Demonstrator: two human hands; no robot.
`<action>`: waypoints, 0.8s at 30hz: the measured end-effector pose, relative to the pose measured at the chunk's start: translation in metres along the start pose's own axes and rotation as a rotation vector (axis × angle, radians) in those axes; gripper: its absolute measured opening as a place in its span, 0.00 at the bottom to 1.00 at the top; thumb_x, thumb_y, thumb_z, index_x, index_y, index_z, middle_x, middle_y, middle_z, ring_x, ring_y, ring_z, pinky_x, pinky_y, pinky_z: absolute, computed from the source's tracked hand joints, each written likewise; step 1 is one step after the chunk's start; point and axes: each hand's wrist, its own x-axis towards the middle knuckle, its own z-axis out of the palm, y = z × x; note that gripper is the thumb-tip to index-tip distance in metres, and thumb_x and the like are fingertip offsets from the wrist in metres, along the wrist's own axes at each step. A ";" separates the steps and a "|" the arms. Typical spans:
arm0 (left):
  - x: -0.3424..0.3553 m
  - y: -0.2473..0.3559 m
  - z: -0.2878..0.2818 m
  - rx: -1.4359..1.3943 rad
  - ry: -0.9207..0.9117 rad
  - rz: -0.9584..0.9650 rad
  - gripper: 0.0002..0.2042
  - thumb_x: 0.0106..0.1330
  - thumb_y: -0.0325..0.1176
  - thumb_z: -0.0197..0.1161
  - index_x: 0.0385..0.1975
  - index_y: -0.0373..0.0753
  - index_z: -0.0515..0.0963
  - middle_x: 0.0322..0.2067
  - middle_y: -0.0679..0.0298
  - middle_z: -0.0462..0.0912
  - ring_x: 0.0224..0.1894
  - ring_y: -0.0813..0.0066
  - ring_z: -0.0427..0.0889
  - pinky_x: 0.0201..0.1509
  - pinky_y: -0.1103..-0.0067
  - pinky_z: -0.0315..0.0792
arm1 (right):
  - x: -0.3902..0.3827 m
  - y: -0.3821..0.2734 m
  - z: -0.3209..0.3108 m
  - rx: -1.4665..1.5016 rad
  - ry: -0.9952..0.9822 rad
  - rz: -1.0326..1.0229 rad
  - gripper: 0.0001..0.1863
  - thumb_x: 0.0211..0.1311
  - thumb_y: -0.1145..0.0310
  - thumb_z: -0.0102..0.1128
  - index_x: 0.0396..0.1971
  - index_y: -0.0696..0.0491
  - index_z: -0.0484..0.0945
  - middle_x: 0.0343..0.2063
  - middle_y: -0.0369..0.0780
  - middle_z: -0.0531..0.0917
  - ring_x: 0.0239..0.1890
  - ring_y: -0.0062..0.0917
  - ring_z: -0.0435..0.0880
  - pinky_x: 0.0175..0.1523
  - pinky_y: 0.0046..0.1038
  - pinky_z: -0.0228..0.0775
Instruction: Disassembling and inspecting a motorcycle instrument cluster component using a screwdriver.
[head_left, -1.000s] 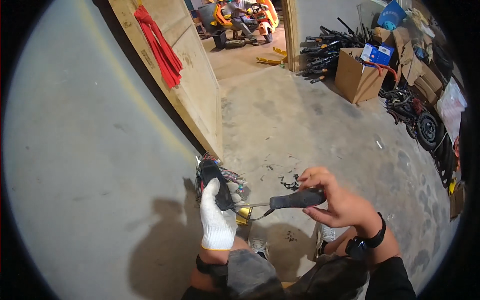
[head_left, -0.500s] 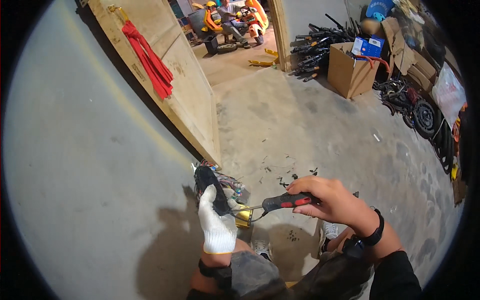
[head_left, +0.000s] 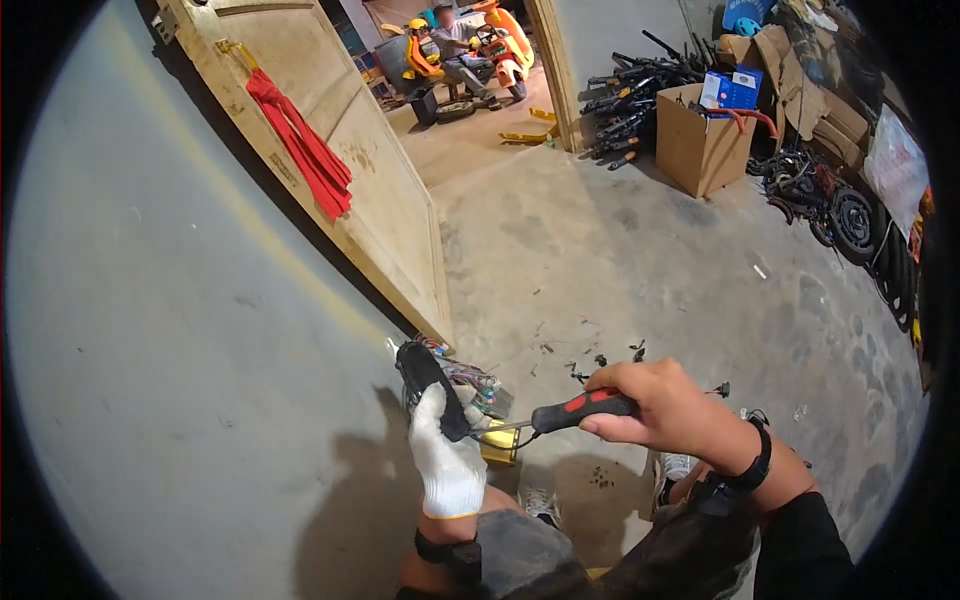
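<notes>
Right hand [head_left: 665,405], bare: fingers and thumb wrapped around handle of screwdriver [head_left: 585,407]; looser, more spread one second earlier. Left hand [head_left: 445,465], white-gloved: grip closed on elongated black part [head_left: 423,368], held in front of wire bundle [head_left: 465,375]. Screwdriver: red inserts now face up, dark side earlier; tool apparently turned about its shaft. Shaft tip: at near end of black part, as before; contact cannot be told; work apparently continues there. Lettering on blue boxes [head_left: 730,92]: too small to read.

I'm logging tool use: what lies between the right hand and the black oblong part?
The head view shows the screwdriver, gripped in the right hand, its shaft pointing to the black oblong part; a dark cable curves below.
</notes>
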 end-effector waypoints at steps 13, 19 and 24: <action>0.018 -0.002 -0.010 -0.033 0.069 -0.140 0.13 0.72 0.42 0.58 0.43 0.39 0.76 0.26 0.61 0.81 0.24 0.72 0.79 0.25 0.77 0.75 | 0.007 0.036 0.013 0.192 -0.076 -0.232 0.20 0.62 0.72 0.68 0.51 0.56 0.72 0.49 0.46 0.78 0.50 0.37 0.81 0.47 0.35 0.77; 0.019 -0.009 -0.012 -0.007 0.031 -0.104 0.09 0.70 0.40 0.59 0.40 0.42 0.79 0.26 0.65 0.82 0.25 0.73 0.79 0.30 0.76 0.75 | 0.004 0.031 0.004 0.095 -0.062 -0.144 0.17 0.60 0.70 0.70 0.49 0.53 0.78 0.44 0.42 0.82 0.42 0.37 0.84 0.43 0.34 0.77; 0.015 -0.003 -0.009 0.024 0.022 -0.082 0.09 0.70 0.39 0.59 0.41 0.42 0.79 0.27 0.66 0.81 0.25 0.74 0.79 0.29 0.76 0.75 | 0.007 0.018 0.000 0.125 -0.106 0.122 0.20 0.61 0.60 0.71 0.48 0.54 0.78 0.32 0.43 0.84 0.33 0.36 0.85 0.38 0.31 0.77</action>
